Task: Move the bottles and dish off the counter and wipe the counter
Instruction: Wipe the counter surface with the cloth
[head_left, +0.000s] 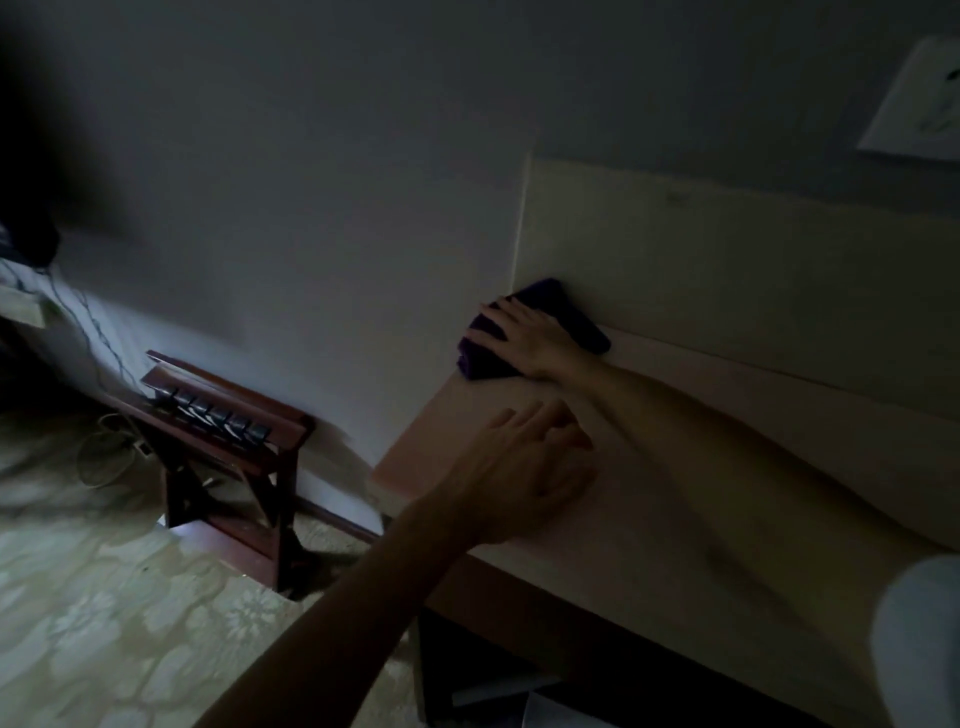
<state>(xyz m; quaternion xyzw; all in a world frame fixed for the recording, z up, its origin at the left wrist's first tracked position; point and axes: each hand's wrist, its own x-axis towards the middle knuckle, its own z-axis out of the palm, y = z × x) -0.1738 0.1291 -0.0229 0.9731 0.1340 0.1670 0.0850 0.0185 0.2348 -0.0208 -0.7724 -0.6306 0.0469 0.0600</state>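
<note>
Purple cloth (535, 332) is lying folded on the far left corner of the counter (649, 499), tucked against the pale back panel (727, 270) where it is meeting the wall (311, 208). Right hand (530, 338) is pressing down flat on the cloth, its fingers (493, 312) spread wide and reaching toward the corner; palm is covering the cloth's middle, dark fabric is showing beyond the fingertips and at the near edge.

Left hand (524, 467) is resting palm-down on the bare counter just in front of the cloth, near the left edge, fingers loosely spread and holding nothing. It is somewhat blurred. Both forearms are bare; a white sleeve (914, 639) is showing at the lower right.

The lit stretch of counter surface is looking light and pinkish. The room is dim.

To the left, on the patterned floor (104, 597), a dark wooden folding rack (228, 441) with black straps across its top is standing against the wall. Cables (104, 452) are lying beside it. A white wall outlet (919, 98) is sitting high at the upper right.
</note>
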